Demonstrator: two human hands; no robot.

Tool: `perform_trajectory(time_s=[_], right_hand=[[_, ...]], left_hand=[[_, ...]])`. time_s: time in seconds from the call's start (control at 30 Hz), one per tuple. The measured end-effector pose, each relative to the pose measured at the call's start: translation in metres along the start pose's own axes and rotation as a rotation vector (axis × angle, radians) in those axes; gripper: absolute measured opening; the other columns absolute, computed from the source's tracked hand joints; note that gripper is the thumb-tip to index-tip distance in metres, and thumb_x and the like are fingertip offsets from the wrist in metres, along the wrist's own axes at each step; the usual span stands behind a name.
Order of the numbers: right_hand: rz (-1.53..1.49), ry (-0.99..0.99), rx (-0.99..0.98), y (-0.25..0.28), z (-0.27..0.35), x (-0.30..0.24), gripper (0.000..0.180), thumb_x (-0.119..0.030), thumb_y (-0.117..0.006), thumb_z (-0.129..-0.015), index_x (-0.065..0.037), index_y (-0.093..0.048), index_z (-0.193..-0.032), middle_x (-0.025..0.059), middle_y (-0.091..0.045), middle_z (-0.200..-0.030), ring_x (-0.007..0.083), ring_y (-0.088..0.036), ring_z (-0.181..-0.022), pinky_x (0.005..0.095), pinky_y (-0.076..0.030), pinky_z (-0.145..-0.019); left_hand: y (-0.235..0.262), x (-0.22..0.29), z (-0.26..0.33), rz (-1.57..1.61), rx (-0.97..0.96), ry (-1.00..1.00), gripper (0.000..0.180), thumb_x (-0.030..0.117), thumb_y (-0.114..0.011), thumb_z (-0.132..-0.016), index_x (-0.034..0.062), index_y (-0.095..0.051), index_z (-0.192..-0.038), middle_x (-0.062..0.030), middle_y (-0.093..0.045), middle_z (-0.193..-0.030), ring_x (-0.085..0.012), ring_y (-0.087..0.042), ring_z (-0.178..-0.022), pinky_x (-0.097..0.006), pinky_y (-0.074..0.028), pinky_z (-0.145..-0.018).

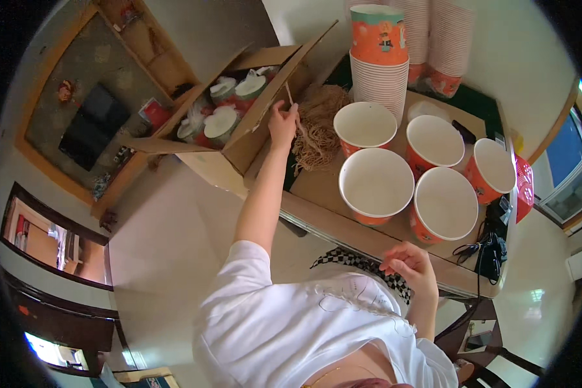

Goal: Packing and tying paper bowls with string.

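Observation:
My left hand [283, 125] reaches far forward beside an open cardboard box [200, 165], with finger and thumb pinched on a thin pale strand of twine [290, 94]. To its right lies a tangled bundle of brown twine [322, 126]. My right hand [410, 266] hovers before the table's near edge, fingers curled in and nothing visible in them. Beyond it stand several orange paper buckets with white insides, among them a front left bucket [376, 183] and a front right bucket [446, 204], mouths up. The box holds several lidded, plastic-wrapped containers [222, 121].
Behind the buckets rises a tall bucket stack [379, 77], with more stacks [451, 39] by the wall. A black cable and adapter [491, 249] lie at the table's right corner, near a red object [524, 187]. Cardboard [317, 187] covers part of the table.

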State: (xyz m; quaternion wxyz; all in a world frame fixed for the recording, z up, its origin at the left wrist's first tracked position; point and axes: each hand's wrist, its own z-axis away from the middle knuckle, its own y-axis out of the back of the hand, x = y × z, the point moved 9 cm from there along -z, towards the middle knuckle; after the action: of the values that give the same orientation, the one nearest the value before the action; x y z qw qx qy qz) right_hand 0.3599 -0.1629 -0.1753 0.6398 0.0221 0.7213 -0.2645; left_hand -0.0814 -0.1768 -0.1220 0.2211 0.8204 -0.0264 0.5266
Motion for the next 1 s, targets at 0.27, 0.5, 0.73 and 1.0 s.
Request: perform_trajectory(time_s=[0.27, 0.5, 0.73, 1.0], right_hand=[[-0.030, -0.050, 0.019, -0.001, 0.004, 0.016, 0.016, -0.005, -0.058, -0.088, 0.003, -0.058, -0.101, 0.0089, -0.066, -0.085, 0.0119, -0.063, -0.078, 0.0238, -0.051, -0.067], [-0.024, -0.141, -0.005, 0.007, -0.007, 0.027, 0.016, -0.007, -0.058, -0.089, 0.001, -0.059, -0.102, 0.0072, -0.065, -0.083, 0.0105, -0.061, -0.077, 0.0238, -0.049, -0.070], [0.010, -0.202, -0.118, -0.018, -0.033, 0.031, 0.013, -0.006, -0.058, -0.087, 0.000, -0.059, -0.099, 0.0091, -0.066, -0.083, 0.0122, -0.062, -0.075, 0.0237, -0.050, -0.067], [0.006, -0.199, -0.143, -0.013, -0.034, 0.036, 0.015, -0.004, -0.057, -0.088, 0.001, -0.059, -0.103, 0.0084, -0.066, -0.084, 0.0105, -0.061, -0.074, 0.0236, -0.049, -0.068]], left_hand=[[-0.035, -0.065, -0.017, -0.382, -0.256, -0.029, 0.021, 0.020, -0.054, -0.092, 0.0044, -0.064, -0.102, -0.0102, -0.057, -0.080, -0.0197, -0.053, -0.070, -0.034, -0.045, -0.063], [-0.040, -0.070, 0.008, -0.189, -0.476, 0.179, 0.024, 0.005, -0.049, -0.087, -0.0002, -0.063, -0.107, -0.0121, -0.067, -0.083, -0.0194, -0.063, -0.064, -0.033, -0.051, -0.061], [-0.016, 0.141, -0.033, -0.084, -0.357, -0.377, 0.032, 0.006, -0.044, -0.091, 0.0021, -0.057, -0.119, -0.0139, -0.067, -0.096, -0.0186, -0.065, -0.072, -0.028, -0.051, -0.065], [-0.014, 0.195, -0.064, -0.487, -0.627, -0.138, 0.033, 0.009, -0.044, -0.087, 0.0021, -0.054, -0.118, -0.0119, -0.067, -0.084, -0.0211, -0.066, -0.073, -0.031, -0.052, -0.063]])
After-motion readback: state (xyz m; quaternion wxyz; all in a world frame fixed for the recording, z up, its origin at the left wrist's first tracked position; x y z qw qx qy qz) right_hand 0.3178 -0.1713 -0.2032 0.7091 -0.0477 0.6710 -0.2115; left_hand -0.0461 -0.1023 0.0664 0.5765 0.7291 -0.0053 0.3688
